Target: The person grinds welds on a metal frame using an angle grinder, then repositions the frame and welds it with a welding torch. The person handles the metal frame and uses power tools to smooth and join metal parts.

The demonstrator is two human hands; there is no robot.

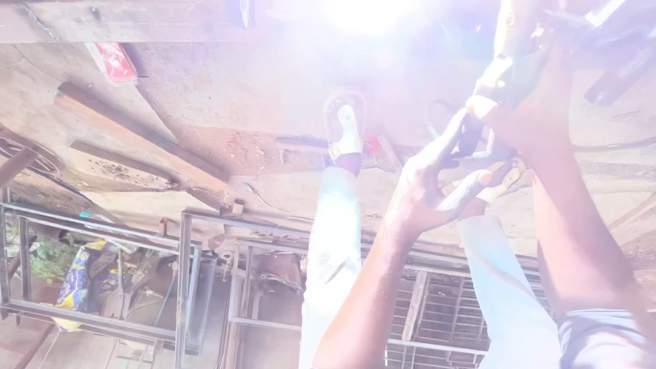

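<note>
"What was the person busy with?"

"Both hands were up at a pale-bodied handheld tool (509,68) – some power tool, though glare washed out its working end, so its kind could not be told. It sat high on the right of the view, above dusty ground (225,89)."

"And who held it?"

"The right hand (529,113) did. Its fingers were wrapped tight round the tool's body. The left hand (417,198) was not gripping. Its fingers were spread apart, their tips reaching up to a dark part (471,140) just under the tool, touching it or very nearly."

"So which step was that?"

"By the look of it, setting or checking something on the tool rather than working with it – one hand steadied, the other fiddled."

"What would the next move call for?"

"A firm hold by the right hand, and a careful pinch by the left on that dark part, since the glare hid much of it."

"Anything else about?"

"The person's pale trousers (335,225) ran up to a white-strapped sandal (345,126). A wooden plank (137,133) lay well to the left, and welded metal frames (184,273) stood nearer the camera."
</note>
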